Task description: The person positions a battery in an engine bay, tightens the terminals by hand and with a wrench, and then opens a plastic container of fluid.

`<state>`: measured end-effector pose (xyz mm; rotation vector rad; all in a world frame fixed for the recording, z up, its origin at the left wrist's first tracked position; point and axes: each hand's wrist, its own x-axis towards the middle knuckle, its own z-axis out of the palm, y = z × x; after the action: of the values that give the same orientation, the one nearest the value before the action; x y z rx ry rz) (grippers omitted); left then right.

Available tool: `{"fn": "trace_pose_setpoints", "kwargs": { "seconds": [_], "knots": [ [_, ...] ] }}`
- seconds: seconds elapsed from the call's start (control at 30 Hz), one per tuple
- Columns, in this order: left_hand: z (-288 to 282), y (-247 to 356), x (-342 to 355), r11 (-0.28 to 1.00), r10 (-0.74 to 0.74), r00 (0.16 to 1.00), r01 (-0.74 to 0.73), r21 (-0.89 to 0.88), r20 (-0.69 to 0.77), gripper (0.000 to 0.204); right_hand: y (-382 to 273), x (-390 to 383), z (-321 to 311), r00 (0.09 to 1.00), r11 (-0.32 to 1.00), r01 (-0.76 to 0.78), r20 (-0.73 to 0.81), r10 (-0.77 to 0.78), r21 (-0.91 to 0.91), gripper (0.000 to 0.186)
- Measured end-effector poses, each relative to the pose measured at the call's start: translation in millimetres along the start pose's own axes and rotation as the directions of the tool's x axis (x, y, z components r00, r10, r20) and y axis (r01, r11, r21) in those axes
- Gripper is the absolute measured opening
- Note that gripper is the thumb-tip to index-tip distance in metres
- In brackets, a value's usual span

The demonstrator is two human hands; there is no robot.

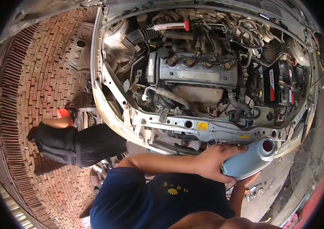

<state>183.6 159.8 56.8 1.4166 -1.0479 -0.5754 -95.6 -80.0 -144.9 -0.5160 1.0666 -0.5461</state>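
Observation:
A grey-blue plastic bottle (pixel 242 163) is held tilted in front of the car's front crossmember, its round mouth uncapped and dark red inside. My left hand (pixel 219 160) is wrapped round its near left side, thumb on top and fingers below. Under the bottle, my right hand (pixel 249 178) supports it from the lower right; the bottle hides most of that hand. Beyond them lies the exposed engine, with a grey ribbed valve cover (pixel 196 70) and a black round cap (pixel 163 52) at its far left corner.
A white tube with a red end (pixel 171 26) rests on the hoses behind the engine. The black battery (pixel 278 84) stands at the right of the bay. A metal crossmember (pixel 223 128) spans the front. Another person (pixel 76 143) bends over at the left. A fan (pixel 311 156) stands at right.

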Motion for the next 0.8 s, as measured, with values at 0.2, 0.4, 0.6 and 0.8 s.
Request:
{"fn": "trace_pose_setpoints", "kwargs": {
  "seconds": [0.2,0.4,0.6,0.8],
  "knots": [
    [-13.3,-14.2,1.4,0.997,-0.067,0.996,0.069,-0.022,0.061,0.102,-6.9,0.9,6.6,1.0,1.0,0.001,-0.013,-0.001,-0.03,0.091],
    [-14.9,-34.0,8.2,0.983,-0.064,0.988,0.087,-0.161,0.139,0.096,-14.2,-13.2,-2.0,0.999,1.0,0.016,-0.049,-0.018,-0.026,0.091],
    [-22.4,-70.5,0.6,0.878,-0.227,0.954,0.288,-0.383,0.196,0.115,-24.6,-21.7,26.6,0.998,0.997,-0.014,-0.058,0.009,-0.074,0.09],
    [-16.3,-83.4,4.7,0.953,-0.148,0.961,0.202,-0.224,0.234,0.124,-16.3,-28.8,13.3,0.997,0.996,0.043,-0.053,-0.048,-0.082,0.09]
  ]
}}
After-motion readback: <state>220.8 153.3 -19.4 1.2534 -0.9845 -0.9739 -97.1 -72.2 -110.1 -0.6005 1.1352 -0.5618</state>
